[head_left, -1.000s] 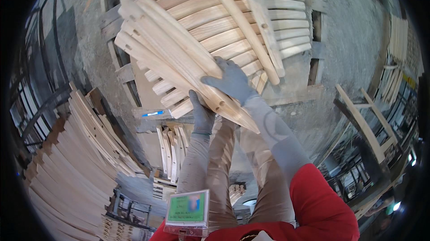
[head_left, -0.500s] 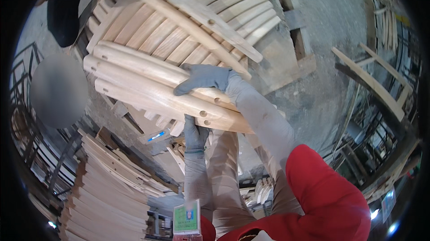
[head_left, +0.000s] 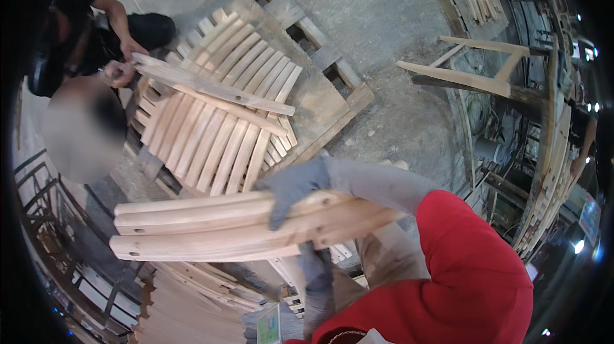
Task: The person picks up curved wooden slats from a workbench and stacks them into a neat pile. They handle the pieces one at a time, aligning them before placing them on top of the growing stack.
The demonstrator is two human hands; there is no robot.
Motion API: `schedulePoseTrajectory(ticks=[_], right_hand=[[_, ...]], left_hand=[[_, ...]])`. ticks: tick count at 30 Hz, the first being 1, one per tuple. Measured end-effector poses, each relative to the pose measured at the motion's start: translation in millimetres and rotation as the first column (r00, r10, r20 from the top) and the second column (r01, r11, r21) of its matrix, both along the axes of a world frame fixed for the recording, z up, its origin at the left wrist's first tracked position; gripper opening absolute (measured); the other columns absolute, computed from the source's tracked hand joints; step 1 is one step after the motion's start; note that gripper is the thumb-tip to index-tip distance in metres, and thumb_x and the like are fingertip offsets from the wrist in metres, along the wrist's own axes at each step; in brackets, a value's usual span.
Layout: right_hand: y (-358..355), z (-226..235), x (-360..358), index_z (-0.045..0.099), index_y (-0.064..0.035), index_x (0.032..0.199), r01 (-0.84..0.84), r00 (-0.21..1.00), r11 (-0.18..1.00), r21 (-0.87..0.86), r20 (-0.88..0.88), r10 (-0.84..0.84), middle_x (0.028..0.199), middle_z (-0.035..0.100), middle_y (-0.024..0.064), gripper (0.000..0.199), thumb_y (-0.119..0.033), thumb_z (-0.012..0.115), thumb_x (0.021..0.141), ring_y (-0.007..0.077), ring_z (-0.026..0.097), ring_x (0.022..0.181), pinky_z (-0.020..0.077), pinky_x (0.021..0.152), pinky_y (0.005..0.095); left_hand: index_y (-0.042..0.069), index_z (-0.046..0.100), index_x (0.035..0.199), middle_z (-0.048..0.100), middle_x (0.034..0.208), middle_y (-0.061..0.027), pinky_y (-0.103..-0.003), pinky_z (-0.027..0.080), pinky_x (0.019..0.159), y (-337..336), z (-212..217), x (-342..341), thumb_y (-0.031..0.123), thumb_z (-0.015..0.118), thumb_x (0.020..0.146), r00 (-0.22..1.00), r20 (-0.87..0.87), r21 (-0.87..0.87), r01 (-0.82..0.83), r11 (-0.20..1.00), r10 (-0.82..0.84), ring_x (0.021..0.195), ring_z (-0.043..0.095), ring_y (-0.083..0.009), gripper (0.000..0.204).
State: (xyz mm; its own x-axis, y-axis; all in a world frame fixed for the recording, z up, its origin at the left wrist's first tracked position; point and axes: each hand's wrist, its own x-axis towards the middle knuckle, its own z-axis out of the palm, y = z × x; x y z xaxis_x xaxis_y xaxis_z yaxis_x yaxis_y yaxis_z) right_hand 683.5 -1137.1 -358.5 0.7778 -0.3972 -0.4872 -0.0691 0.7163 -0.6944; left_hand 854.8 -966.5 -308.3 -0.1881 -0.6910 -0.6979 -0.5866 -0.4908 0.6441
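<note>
A bundle of curved wooden slats (head_left: pixel 198 232) with holes near their ends lies across my two grey-gloved hands. My right hand (head_left: pixel 295 187) is clamped over the top of the bundle, its thumb bent down the near face. From beneath, my left hand (head_left: pixel 315 266) grips the lower slat, its fingers partly hidden by the wood. Beyond the bundle is a pile of narrow slats (head_left: pixel 211 133) set in rows, with a longer holed slat (head_left: pixel 214 85) lying across it. The bundle is apart from that longer slat.
At the far left, a co-worker's hands (head_left: pixel 121 70) are at the end of the longer slat. A wooden pallet (head_left: pixel 329 130) supports the pile. A wooden frame (head_left: pixel 464 78) stands at right, and stacked boards (head_left: pixel 185 309) are at lower left.
Both my hands have brought the bundle away from the pile and levelled it. The view has swung, showing more of the co-worker, whose hands are now at the longer slat.
</note>
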Motion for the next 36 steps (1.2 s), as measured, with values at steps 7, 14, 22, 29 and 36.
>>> schedulePoseTrajectory(ticks=[7,14,22,29,36], right_hand=[[145.2,191.5,-40.6,0.033,0.0035,0.137,0.08,0.997,0.985,0.153,0.003,-0.081,0.129,0.05,0.0221,0.095,-0.045,0.077,0.068,0.0285,0.051,0.117,0.0413,0.096,0.0341],[174.0,268.4,-63.6,0.028,-0.0032,0.141,0.248,0.969,0.953,0.175,-0.048,-0.243,0.136,0.042,0.0191,0.089,-0.04,0.073,0.075,0.0266,0.041,0.126,0.0354,0.103,0.035],[225.8,314.0,-52.1,0.023,-0.0033,0.145,0.52,0.825,0.852,0.063,0.22,-0.52,0.14,0.039,0.0119,0.085,-0.026,0.071,0.078,0.0196,0.039,0.126,0.0333,0.104,0.0338],[248.7,301.8,-59.8,0.03,-0.0039,0.142,0.439,0.835,0.899,-0.005,0.372,-0.406,0.134,0.048,0.0092,0.077,-0.028,0.069,0.08,0.0177,0.049,0.117,0.0414,0.098,0.0328],[304.8,320.6,-122.4,0.038,-0.0042,0.138,0.353,0.893,0.93,-0.106,0.334,-0.301,0.128,0.053,0.0104,0.072,-0.039,0.066,0.081,0.0197,0.054,0.112,0.0438,0.095,0.0339]], left_hand=[[0.006,0.025,0.139,0.038,0.137,-0.013,-0.041,0.045,0.096,28.5,135.0,66.0,0.029,0.063,0.088,0.988,-0.143,-0.381,-0.008,0.924,-0.051,0.12,0.047,-0.0272,0.068],[0.006,0.007,0.145,0.027,0.144,-0.0152,-0.044,0.042,0.099,27.1,152.3,114.4,0.033,0.065,0.086,0.976,-0.172,-0.689,-0.022,0.725,-0.134,0.122,0.045,-0.0292,0.088],[0.005,0.015,0.142,0.031,0.142,-0.0157,-0.04,0.04,0.1,-34.6,194.2,94.2,0.038,0.063,0.085,0.991,-0.126,-0.776,-0.067,0.627,-0.049,0.123,0.044,-0.0269,0.083],[0.003,0.029,0.137,0.039,0.137,-0.017,-0.036,0.039,0.1,-130.6,362.5,-30.4,0.039,0.059,0.087,0.94,0.095,-0.792,0.27,0.547,-0.327,0.123,0.044,-0.0247,0.069],[0.002,0.043,0.131,0.047,0.132,-0.0184,-0.032,0.038,0.1,-108.5,444.1,-143.0,0.04,0.055,0.088,0.573,0.42,-0.376,0.815,0.44,-0.703,0.123,0.045,-0.0225,0.058]])
